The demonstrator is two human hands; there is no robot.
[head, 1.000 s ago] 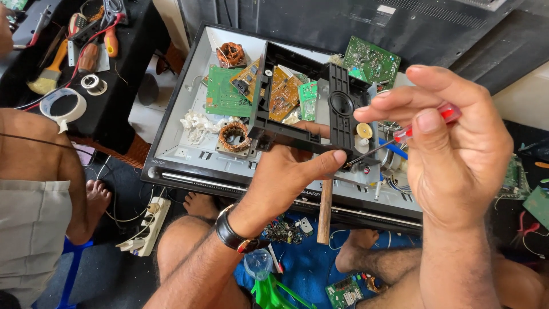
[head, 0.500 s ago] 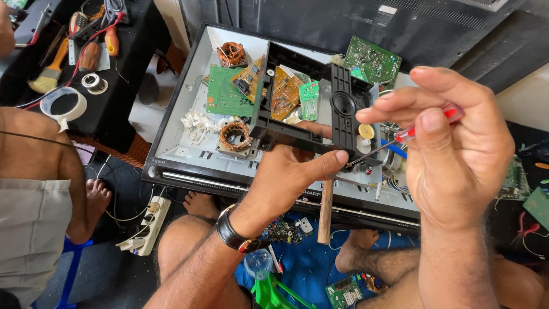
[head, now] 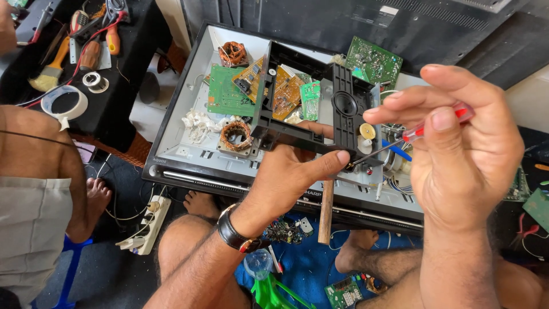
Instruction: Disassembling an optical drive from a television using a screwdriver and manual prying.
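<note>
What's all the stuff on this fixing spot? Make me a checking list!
Surface: open grey metal chassis, resting across the person's knees.
Job's things: black plastic frame, tilted up out of the chassis; red-handled screwdriver, tip at the frame's lower corner.
Clutter: green circuit boards, copper coils, white scraps, wooden stick.
Hands: left hand grips the frame; right hand pinches the screwdriver.
Cables: white power strip on the floor; thin red wires on the black table.
Surroundings: black table with brush, tape rolls and tools; another person at left; blue cloth below.
</note>
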